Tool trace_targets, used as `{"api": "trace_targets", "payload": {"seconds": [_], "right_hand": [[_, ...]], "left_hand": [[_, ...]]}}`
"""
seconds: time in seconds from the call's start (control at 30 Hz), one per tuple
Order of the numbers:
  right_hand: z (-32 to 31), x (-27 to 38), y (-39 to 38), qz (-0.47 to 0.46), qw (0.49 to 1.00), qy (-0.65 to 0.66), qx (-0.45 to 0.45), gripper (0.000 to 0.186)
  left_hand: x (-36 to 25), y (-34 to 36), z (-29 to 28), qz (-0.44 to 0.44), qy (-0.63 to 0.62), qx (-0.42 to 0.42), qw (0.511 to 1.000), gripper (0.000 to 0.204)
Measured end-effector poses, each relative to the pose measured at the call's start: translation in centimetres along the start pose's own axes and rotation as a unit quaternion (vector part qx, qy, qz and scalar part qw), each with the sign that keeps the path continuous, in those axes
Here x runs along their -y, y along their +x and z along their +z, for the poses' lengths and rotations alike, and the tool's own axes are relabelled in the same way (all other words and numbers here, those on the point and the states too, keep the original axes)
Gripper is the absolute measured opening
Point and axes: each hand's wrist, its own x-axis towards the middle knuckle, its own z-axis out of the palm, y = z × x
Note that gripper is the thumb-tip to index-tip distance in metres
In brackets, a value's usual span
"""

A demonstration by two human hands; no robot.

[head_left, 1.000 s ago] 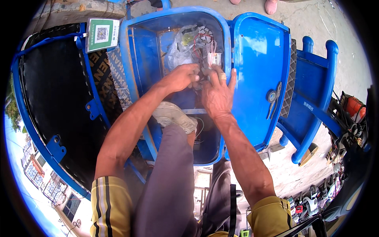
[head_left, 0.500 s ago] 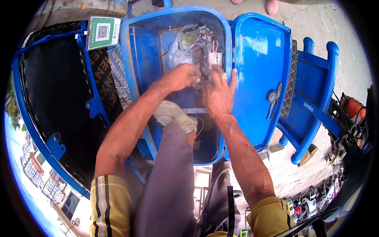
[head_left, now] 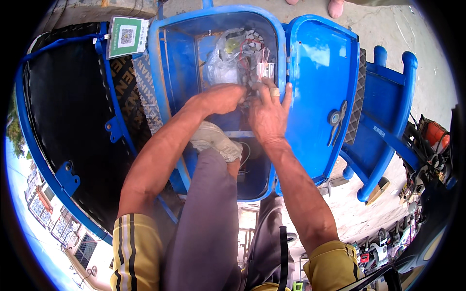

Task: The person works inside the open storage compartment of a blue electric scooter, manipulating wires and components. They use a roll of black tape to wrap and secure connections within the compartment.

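Observation:
Both hands reach into an open blue metal box (head_left: 282, 53). My left hand (head_left: 221, 98) is closed, its fingertips pinched near the wiring; what they hold is hidden. Close by on the right, my right hand (head_left: 268, 116) has its thumb and first fingers bent inward, with the little finger stretched along the box rim. A tan band wraps one of its fingers. Just beyond it sits a white-and-silver block (head_left: 264, 71) with thin pinkish wires (head_left: 263, 54). A clear plastic bag (head_left: 221, 68) and several grey-white connectors (head_left: 253, 39) lie deeper in the box.
My shoe (head_left: 216, 139) is propped inside the box's near part. On the opened blue lid (head_left: 310, 140) lie pliers (head_left: 341, 114) and a roll of black tape (head_left: 334, 117). A black padded panel (head_left: 68, 116) stands left; a blue frame (head_left: 383, 116) stands right.
My left hand has turned, its back now more level and its fingers tucked further in. The right hand has hardly moved. The view has shifted slightly.

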Motion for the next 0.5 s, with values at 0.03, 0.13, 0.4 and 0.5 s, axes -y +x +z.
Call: {"api": "trace_targets", "payload": {"seconds": [0.03, 0.13, 0.4, 0.5], "right_hand": [[0.09, -0.05, -0.02, -0.001, 1.0, -0.003, -0.004, 0.017], [0.06, -0.07, -0.09, -0.002, 1.0, -0.018, 0.007, 0.019], [0.25, -0.07, -0.07, -0.003, 0.999, -0.024, 0.021, 0.025], [0.26, -0.15, -0.14, 0.0, 0.999, -0.027, 0.026, 0.025]], "left_hand": [[0.16, -0.12, 0.09, 0.009, -0.036, -0.003, 0.999, 0.029], [0.92, -0.59, 0.43, 0.025, -0.103, -0.007, 0.994, 0.027], [0.87, 0.09, 0.47, 0.03, -0.024, -0.063, 0.997, 0.039], [1.02, -0.67, 0.24, 0.061, -0.107, -0.082, 0.989, 0.046]]}}
